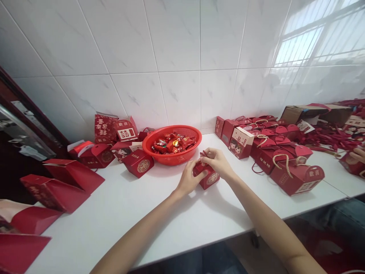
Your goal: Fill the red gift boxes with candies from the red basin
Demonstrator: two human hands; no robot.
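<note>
A small red gift box [210, 180] with a pale round emblem stands on the white table in front of me. My left hand [188, 177] is closed on its left side, thumb across the front. The fingers of my right hand [217, 161] pinch at the top of the same box, where a bit of dark red shows; whether it is a cord or a flap I cannot make out. Just behind my hands sits a red plastic basket [182, 158] holding wrapped candies [173, 144]. Another red box [138, 163] is tilted against the basket's left side.
Several red boxes with rope handles [296, 174] fill the right side. Open red boxes [57, 192] line the left edge. Behind on the right are a cardboard box [316, 114] and red ribbons [327, 135]. Another person's hand [358, 156] holds a box at far right.
</note>
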